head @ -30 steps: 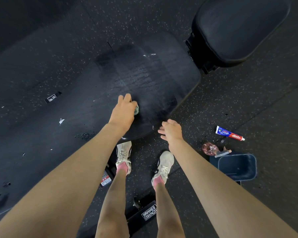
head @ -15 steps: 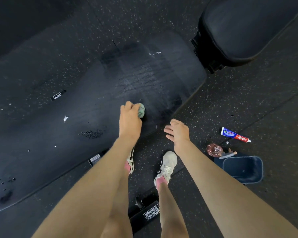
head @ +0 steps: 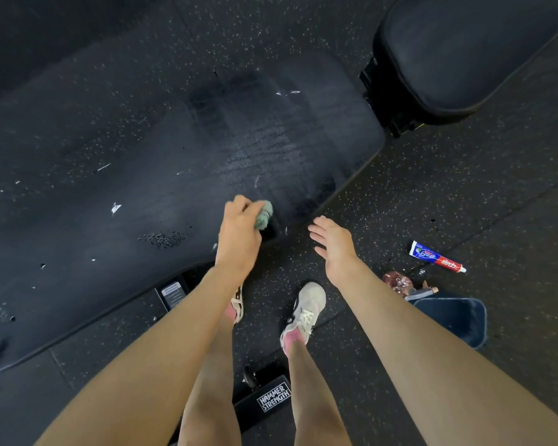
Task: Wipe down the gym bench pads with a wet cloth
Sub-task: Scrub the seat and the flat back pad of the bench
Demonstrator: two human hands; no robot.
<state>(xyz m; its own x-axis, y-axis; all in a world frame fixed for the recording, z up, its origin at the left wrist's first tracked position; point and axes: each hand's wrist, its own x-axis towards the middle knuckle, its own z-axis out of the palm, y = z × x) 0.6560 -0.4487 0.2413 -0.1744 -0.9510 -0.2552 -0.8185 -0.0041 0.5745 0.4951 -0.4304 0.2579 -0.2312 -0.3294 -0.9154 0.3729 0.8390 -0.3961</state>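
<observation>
At six o'clock, between my shins, lies a black metal base plate [head: 273, 397] lettered HAMMER STRENGTH in white. Just beyond it my pale grey lace-up trainers [head: 305, 309] stand on the black speckled rubber floor [head: 432, 172], the left one mostly hidden under my forearm. At four o'clock sits a dark blue plastic tub [head: 455, 320]. At its far rim is a pinkish translucent object [head: 397, 281] that I cannot make out well, perhaps a spray bottle. Further out at three o'clock a white, blue and red toothpaste tube [head: 437, 260] lies flat on the floor, apart from the tub.

My right hand [head: 334, 244] hovers over the floor just off the pad's near edge, palm down, fingers straight and loosely spread, holding nothing. At its nine o'clock my left hand [head: 239, 239] curls its fingers round a small crumpled green-grey cloth [head: 264, 214], which pokes out of my grip and rests on the near edge of the long black vinyl bench pad [head: 142, 188]. Wet streaks shine on the pad beyond the cloth, and dark crumbs [head: 165, 239] lie at nine o'clock of my left hand. Farthest off, at one o'clock, the rounded black seat pad [head: 464, 49] sits just past the long pad's end.
</observation>
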